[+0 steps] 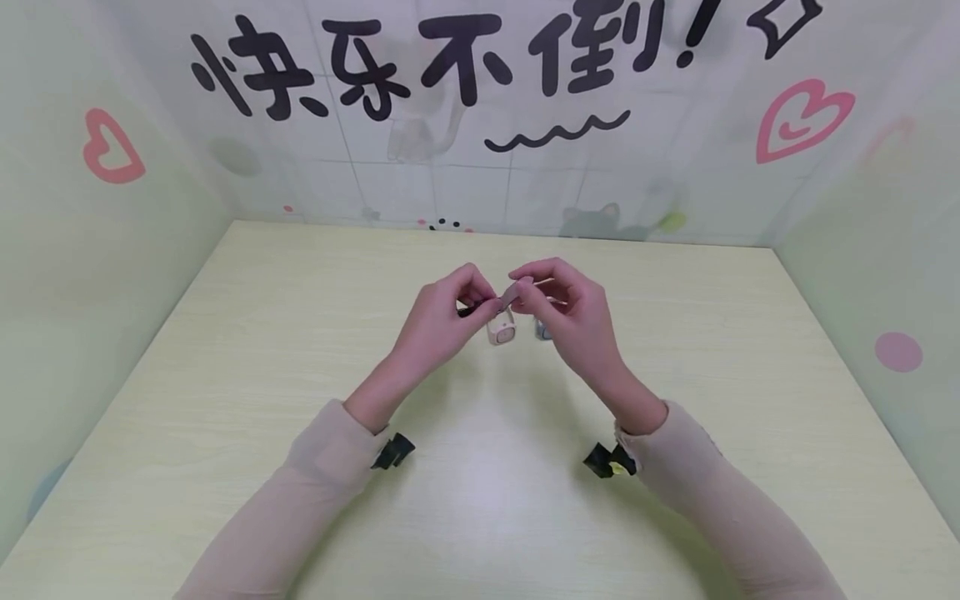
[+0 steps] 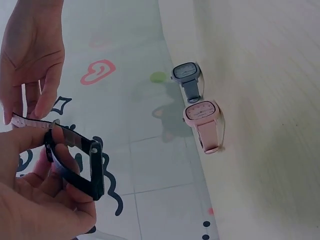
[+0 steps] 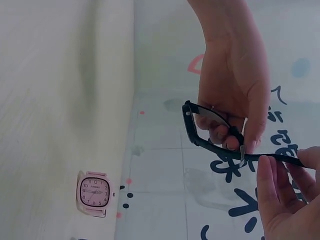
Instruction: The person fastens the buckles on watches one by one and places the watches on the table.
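Observation:
My left hand (image 1: 438, 321) holds a dark wristwatch (image 2: 70, 172) by its strap, thumb and fingers close to the metal buckle (image 3: 243, 156). The strap is looped into a ring, with the squarish case seen edge-on at the far end. Past the buckle, the strap's free end (image 3: 281, 158) is pinched between the thumb and fingers of my right hand (image 1: 581, 317). Below the hands a pink watch (image 2: 201, 111) stands on the table with its strap looped. Beside it is a grey-blue watch (image 2: 185, 71), partly covered by my right hand in the head view.
The pale wooden table (image 1: 480, 500) is enclosed by printed curtains, with a back curtain (image 1: 480, 183) bearing large black characters. Small black devices, one on the left cuff (image 1: 393, 451) and one on the right cuff (image 1: 611, 461), stick out inward over the table.

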`<act>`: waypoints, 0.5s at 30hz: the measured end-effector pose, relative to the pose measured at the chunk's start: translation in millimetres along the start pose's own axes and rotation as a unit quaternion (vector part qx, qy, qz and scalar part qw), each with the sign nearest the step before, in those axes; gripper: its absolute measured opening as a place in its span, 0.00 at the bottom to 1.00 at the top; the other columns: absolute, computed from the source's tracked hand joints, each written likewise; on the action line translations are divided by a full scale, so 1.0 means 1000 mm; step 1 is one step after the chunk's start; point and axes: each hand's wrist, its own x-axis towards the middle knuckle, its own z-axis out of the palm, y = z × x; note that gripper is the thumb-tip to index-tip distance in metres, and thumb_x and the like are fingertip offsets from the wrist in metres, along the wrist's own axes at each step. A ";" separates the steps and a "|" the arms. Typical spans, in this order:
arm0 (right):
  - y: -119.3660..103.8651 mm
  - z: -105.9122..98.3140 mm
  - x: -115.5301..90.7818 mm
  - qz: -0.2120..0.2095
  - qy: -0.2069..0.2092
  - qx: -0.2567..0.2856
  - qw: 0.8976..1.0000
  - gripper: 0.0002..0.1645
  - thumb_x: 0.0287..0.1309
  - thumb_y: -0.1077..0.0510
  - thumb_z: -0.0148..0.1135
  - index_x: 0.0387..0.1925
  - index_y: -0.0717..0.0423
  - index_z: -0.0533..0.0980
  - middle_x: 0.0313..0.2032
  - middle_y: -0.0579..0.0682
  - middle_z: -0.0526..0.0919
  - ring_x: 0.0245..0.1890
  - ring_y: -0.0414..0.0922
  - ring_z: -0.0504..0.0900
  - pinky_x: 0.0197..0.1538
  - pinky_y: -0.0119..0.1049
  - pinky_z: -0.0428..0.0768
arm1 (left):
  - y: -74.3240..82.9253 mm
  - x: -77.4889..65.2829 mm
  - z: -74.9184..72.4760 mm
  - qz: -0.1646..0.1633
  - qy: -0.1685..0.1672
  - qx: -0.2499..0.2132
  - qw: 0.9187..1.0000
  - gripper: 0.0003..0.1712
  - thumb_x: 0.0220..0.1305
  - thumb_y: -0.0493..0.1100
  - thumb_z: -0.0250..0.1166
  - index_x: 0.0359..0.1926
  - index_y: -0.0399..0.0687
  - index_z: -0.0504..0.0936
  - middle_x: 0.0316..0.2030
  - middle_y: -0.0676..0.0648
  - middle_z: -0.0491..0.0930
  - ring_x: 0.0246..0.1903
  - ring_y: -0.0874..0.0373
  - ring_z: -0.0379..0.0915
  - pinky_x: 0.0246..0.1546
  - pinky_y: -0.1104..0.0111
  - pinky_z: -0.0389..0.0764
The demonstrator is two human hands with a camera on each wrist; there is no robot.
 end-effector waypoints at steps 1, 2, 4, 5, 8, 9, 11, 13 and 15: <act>0.000 -0.001 0.001 0.001 0.002 0.003 1.000 0.11 0.66 0.64 0.61 0.46 0.68 0.78 0.41 0.53 0.83 0.34 0.39 0.87 0.44 0.36 0.88 | 0.001 0.000 -0.001 0.001 -0.011 0.000 1.000 0.08 0.66 0.42 0.67 0.43 0.47 0.78 0.37 0.48 0.85 0.39 0.56 0.78 0.36 0.66 0.76; 0.000 -0.002 0.002 0.003 0.004 0.008 1.000 0.11 0.67 0.64 0.61 0.46 0.69 0.78 0.41 0.51 0.83 0.34 0.39 0.87 0.43 0.36 0.88 | 0.001 0.000 -0.001 0.005 -0.022 0.000 1.000 0.09 0.66 0.41 0.67 0.44 0.47 0.78 0.38 0.49 0.84 0.41 0.55 0.78 0.38 0.65 0.75; 0.000 -0.005 0.004 0.009 0.011 0.021 1.000 0.11 0.67 0.65 0.60 0.47 0.70 0.78 0.40 0.46 0.83 0.33 0.38 0.86 0.42 0.36 0.88 | 0.001 -0.001 -0.003 0.010 -0.039 -0.003 0.999 0.11 0.64 0.40 0.69 0.46 0.47 0.79 0.39 0.49 0.84 0.42 0.55 0.78 0.41 0.64 0.75; 0.000 -0.006 0.004 0.013 0.013 0.027 0.999 0.11 0.67 0.66 0.60 0.46 0.70 0.77 0.39 0.44 0.83 0.33 0.37 0.86 0.42 0.36 0.88 | 0.001 -0.001 -0.003 0.012 -0.044 -0.008 0.999 0.12 0.63 0.40 0.69 0.47 0.47 0.79 0.39 0.49 0.84 0.43 0.56 0.78 0.42 0.63 0.76; 0.001 -0.008 0.004 0.017 0.013 0.033 0.999 0.10 0.66 0.66 0.60 0.45 0.71 0.77 0.37 0.42 0.83 0.33 0.37 0.86 0.42 0.36 0.88 | 0.000 0.000 -0.005 0.014 -0.048 -0.022 0.998 0.12 0.62 0.40 0.70 0.46 0.49 0.82 0.39 0.50 0.85 0.43 0.57 0.79 0.44 0.63 0.77; 0.001 -0.008 0.004 0.017 0.011 0.029 0.999 0.10 0.66 0.66 0.61 0.45 0.71 0.77 0.37 0.42 0.83 0.33 0.37 0.86 0.42 0.36 0.88 | 0.000 0.000 -0.006 0.013 -0.046 -0.028 0.998 0.11 0.62 0.40 0.71 0.46 0.49 0.83 0.39 0.50 0.85 0.43 0.57 0.79 0.44 0.62 0.78; 0.002 -0.006 0.003 0.012 0.008 0.016 1.000 0.10 0.65 0.65 0.62 0.44 0.69 0.78 0.37 0.43 0.84 0.33 0.38 0.86 0.43 0.36 0.88 | 0.001 0.000 -0.006 0.011 -0.042 -0.040 0.998 0.11 0.62 0.40 0.71 0.46 0.50 0.85 0.40 0.50 0.85 0.42 0.57 0.80 0.44 0.62 0.80; 0.003 -0.005 0.002 0.003 0.006 0.002 1.000 0.10 0.63 0.65 0.64 0.45 0.67 0.79 0.37 0.45 0.84 0.34 0.39 0.86 0.43 0.35 0.88 | 0.001 0.000 -0.005 0.010 -0.041 -0.049 0.998 0.12 0.61 0.40 0.72 0.47 0.49 0.84 0.41 0.49 0.85 0.42 0.57 0.80 0.45 0.63 0.80; 0.003 -0.003 0.001 -0.014 0.006 -0.014 1.000 0.12 0.61 0.65 0.66 0.46 0.65 0.77 0.37 0.48 0.83 0.36 0.39 0.85 0.42 0.33 0.87 | 0.001 0.001 -0.005 0.007 -0.040 -0.064 0.997 0.14 0.60 0.39 0.72 0.47 0.46 0.82 0.42 0.48 0.85 0.42 0.57 0.80 0.47 0.64 0.80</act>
